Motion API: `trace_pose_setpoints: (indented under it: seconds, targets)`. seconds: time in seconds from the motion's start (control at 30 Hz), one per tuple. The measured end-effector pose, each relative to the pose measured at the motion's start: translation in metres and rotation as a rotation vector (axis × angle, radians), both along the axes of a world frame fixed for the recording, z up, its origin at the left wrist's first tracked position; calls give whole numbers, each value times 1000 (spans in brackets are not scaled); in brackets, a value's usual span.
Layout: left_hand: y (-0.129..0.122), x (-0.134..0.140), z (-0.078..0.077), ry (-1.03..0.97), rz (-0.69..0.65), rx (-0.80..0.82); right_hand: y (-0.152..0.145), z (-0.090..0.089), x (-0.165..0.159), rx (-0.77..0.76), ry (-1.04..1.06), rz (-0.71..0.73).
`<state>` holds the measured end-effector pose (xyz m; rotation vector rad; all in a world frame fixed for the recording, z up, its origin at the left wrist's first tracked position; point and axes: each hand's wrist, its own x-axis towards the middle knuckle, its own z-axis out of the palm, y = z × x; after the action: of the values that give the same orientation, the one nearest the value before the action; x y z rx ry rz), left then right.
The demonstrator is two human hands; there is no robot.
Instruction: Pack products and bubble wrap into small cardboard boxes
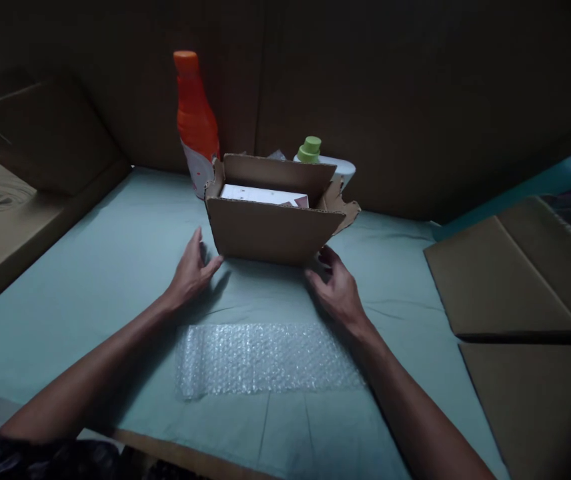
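Note:
An open cardboard box [275,230] stands on the pale green cloth [130,220], its flaps raised. Inside it sits a white carton [263,195]. My left hand [191,272] is at the box's lower left corner, thumb and fingers apart, the thumb close to or touching the edge. At the lower right corner my right hand [336,287] is in the same pose, fingers spread; whether it touches the box I cannot tell. Neither hand grips anything. In front of the box a strip of bubble wrap [270,360] lies flat between my forearms.
Behind the box stand an orange bottle [197,120] and a white bottle with a green cap [310,150]. Cardboard boxes lie at the left [10,200] and right [505,280]. A brown cardboard wall [390,100] closes off the back.

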<state>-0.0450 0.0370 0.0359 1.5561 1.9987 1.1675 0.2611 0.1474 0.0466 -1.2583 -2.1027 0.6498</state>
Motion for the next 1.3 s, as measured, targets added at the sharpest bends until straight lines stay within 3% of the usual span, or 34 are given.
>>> trace_pose_setpoints:
  seconds: [0.07,0.17,0.27,0.33,0.43,0.53,0.63,0.73,0.83,1.0,1.07,1.17,1.3]
  targets:
    - [-37,15,2,120,13,14,-30,1,13,100,-71,36]
    - [-85,56,1,270,-188,41,-82,-4,2,115,-124,180]
    - [-112,92,-11,432,-425,23,-126,-15,-30,109,-232,389]
    - [-123,95,-21,538,-505,-36,-142,-22,-40,106,-306,442]
    - [-138,67,-31,682,-488,-133,-144,-30,-10,89,-362,347]
    - [-153,33,-32,715,-394,-185,-130,-33,57,78,-417,139]
    - [-164,19,-30,662,-300,-191,-117,-31,118,101,-468,-102]
    - [-170,21,-28,607,-103,-130,-110,-24,140,161,-498,-201]
    - [-174,25,-29,570,72,-80,-104,-17,124,182,-480,-76]
    - [-174,23,-28,443,143,-61,-91,-3,90,113,-436,54]
    - [-171,20,-18,387,124,-27,-95,7,92,65,-399,87]
    - [-160,15,8,337,47,-9,-119,23,103,-103,-339,154]
    - [-112,20,45,360,-53,19,-175,36,105,-319,-184,258]
